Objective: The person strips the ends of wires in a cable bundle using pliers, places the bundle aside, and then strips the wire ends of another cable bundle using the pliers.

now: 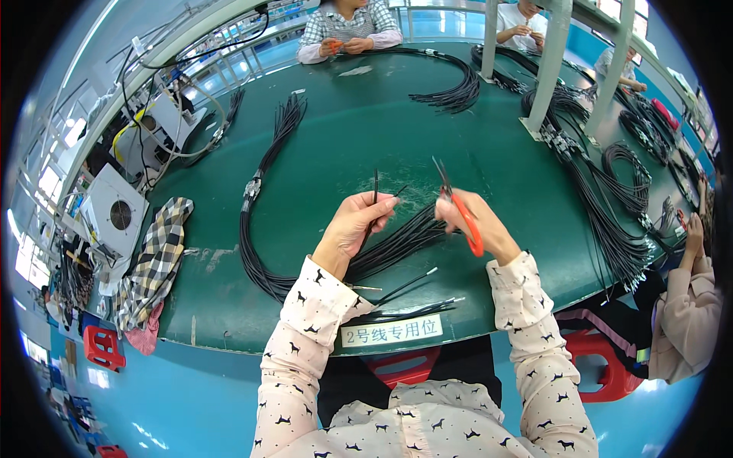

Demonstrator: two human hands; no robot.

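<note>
Between the thumb and fingers of my left hand (pixel 356 221) is a thin black cable (pixel 376 183), its end pointing up. My right hand (pixel 475 217) grips orange-handled scissors (pixel 466 217), with the blades pointing away from me and apart from the cable. A long bundle of black cables (pixel 256 259) curves across the green table, its loose ends (pixel 405 240) passing under and beside my hands. Closer to me, several short cables (pixel 412 311) lie near the table edge. Fine pale scraps (pixel 408 198) are scattered on the table beyond my hands.
More cable bundles (pixel 595 206) lie at the right around metal posts (pixel 548 69). A checked cloth (pixel 156 252) rests at the left edge by a white box with a fan (pixel 114 210). Across the table a co-worker (pixel 347 34) holds something orange; another person (pixel 683 305) sits at the right.
</note>
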